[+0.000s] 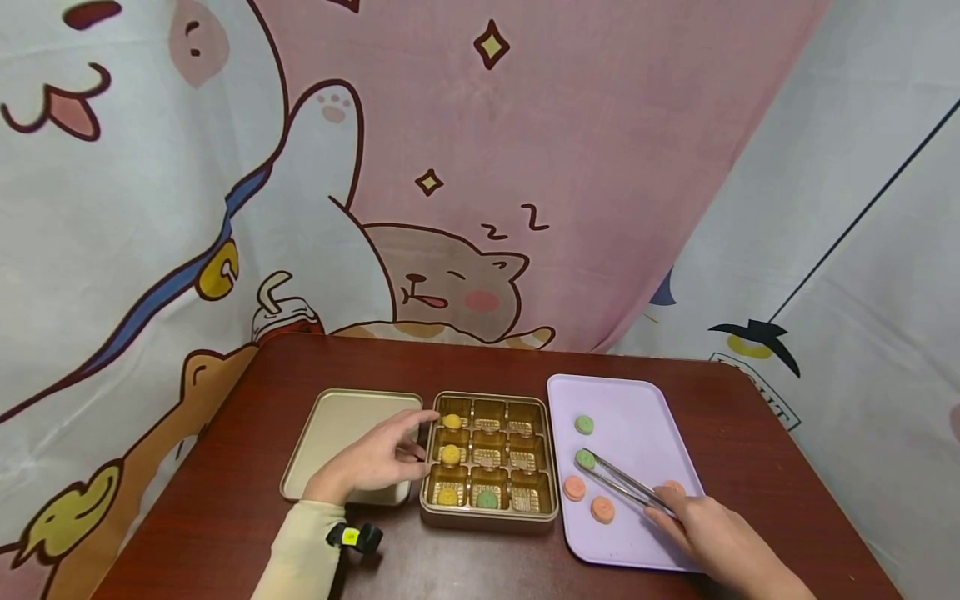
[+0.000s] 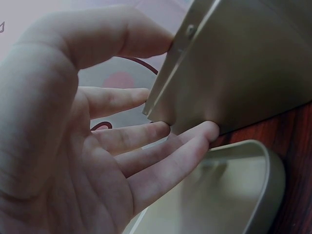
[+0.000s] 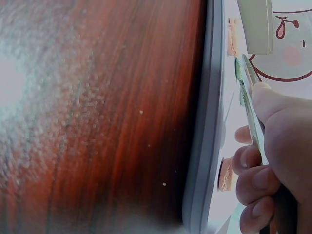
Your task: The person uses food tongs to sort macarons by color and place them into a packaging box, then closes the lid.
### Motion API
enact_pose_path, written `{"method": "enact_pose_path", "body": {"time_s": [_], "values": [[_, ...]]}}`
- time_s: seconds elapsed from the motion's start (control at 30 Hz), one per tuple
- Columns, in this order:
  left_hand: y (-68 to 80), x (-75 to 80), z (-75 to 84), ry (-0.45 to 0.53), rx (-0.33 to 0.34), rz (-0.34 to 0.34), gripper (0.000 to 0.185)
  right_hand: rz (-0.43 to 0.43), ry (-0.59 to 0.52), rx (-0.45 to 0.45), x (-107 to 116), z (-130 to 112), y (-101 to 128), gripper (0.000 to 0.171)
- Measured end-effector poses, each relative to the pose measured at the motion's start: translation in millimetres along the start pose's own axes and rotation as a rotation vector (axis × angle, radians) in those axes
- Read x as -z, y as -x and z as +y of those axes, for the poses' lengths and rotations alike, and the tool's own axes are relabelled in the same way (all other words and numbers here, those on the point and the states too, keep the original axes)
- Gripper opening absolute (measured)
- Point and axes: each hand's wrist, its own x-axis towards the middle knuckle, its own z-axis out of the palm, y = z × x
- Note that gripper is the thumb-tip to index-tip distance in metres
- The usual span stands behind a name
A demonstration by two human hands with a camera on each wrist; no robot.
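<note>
In the head view, an orange piece (image 1: 674, 485) at the lower right is being partly covered by the right hand (image 1: 701, 529), which is also hiding the near right corner of the lilac tray (image 1: 637, 417) and the rear of the tongs (image 1: 624, 482). Both forearms are being cropped by the bottom edge. In the left wrist view, the box (image 2: 243, 58) is being cut off at the upper right, its compartments being concealed by its wall. In the right wrist view, the table (image 3: 122, 122) is being blurred by glare at the left.
</note>
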Motion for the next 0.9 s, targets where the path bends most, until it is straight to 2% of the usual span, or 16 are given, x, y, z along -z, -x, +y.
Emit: {"method": "enact_pose_path", "body": {"time_s": [0.9], "values": [[0.1, 0.3, 0.2, -0.011, -0.003, 0.003, 0.079, 0.029, -0.006, 0.033, -3.6, 0.4, 0.4, 0.023]]}}
